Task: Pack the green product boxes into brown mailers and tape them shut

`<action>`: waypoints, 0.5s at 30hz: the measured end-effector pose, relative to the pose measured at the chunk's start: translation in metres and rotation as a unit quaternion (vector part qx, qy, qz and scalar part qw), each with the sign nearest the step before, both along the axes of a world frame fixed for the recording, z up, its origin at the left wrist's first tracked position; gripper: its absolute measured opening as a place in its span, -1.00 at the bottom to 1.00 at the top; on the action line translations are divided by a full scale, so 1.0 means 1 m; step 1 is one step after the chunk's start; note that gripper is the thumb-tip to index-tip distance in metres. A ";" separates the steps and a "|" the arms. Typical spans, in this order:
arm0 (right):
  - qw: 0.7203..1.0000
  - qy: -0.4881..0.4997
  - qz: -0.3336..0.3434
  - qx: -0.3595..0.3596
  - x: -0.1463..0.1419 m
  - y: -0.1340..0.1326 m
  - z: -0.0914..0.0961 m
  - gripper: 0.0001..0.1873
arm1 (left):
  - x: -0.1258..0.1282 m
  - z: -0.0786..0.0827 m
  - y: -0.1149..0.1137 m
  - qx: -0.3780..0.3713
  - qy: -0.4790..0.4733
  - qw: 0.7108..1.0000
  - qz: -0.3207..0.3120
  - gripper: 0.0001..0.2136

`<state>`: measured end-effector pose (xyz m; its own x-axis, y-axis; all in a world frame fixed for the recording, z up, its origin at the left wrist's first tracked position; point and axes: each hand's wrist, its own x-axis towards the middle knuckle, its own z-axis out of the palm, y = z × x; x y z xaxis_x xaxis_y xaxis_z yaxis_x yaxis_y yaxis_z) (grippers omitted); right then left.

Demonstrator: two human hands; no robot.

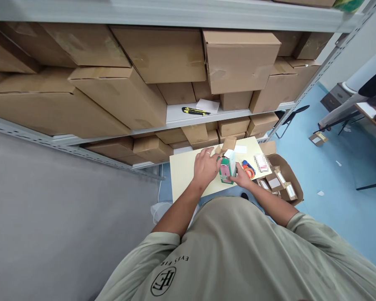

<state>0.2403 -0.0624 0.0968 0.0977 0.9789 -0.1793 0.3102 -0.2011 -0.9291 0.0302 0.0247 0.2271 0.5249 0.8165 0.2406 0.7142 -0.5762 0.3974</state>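
Observation:
Over a cream-topped table (183, 173), a small green, pink and white carton (226, 170) stands between my two hands, its white top flap raised. My right hand (242, 177) grips the carton's right side near the bottom, thumb across the front. My left hand (206, 166) is at its upper left edge, thumb and forefinger closed on the corner and the other fingers raised. A ring shows on one left finger. To the right of the carton lie an orange tape roll (249, 172) with a blue part and a blurred white packet (262, 163).
A metal shelf (175, 119) full of cardboard boxes rises in front, with a yellow-black box cutter (194, 111) on it. An open carton (288, 171) of small boxes stands right of the table. Another person (374, 85) is at the far right.

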 end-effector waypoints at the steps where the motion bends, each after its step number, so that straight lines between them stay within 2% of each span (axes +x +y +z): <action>1: 1.000 -0.004 0.003 -0.002 0.005 0.000 0.000 -0.20 | 0.004 -0.001 -0.001 -0.004 -0.003 1.000 0.016 -0.67; 7: 0.998 -0.056 0.028 -0.018 0.033 -0.001 0.007 -0.23 | 0.026 -0.011 0.007 -0.078 -0.041 0.994 0.070 -0.65; 11: 0.995 -0.074 0.059 -0.014 0.048 -0.002 0.016 -0.23 | 0.035 -0.008 0.017 -0.131 -0.050 0.989 0.054 -0.78; 13: 0.994 -0.073 0.075 -0.009 0.053 0.000 0.017 -0.25 | 0.041 -0.003 0.017 -0.123 -0.023 0.990 0.061 -0.78; 15: 0.994 -0.075 0.082 -0.002 0.055 0.003 0.016 -0.27 | 0.049 0.004 0.014 -0.090 0.010 0.993 0.078 -0.68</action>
<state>0.2956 -0.0598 0.1123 -0.0371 0.9830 -0.1796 0.4740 -0.1409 -0.8692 0.0794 0.0383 0.2310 0.3915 0.9172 0.0737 0.7981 -0.3784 0.4689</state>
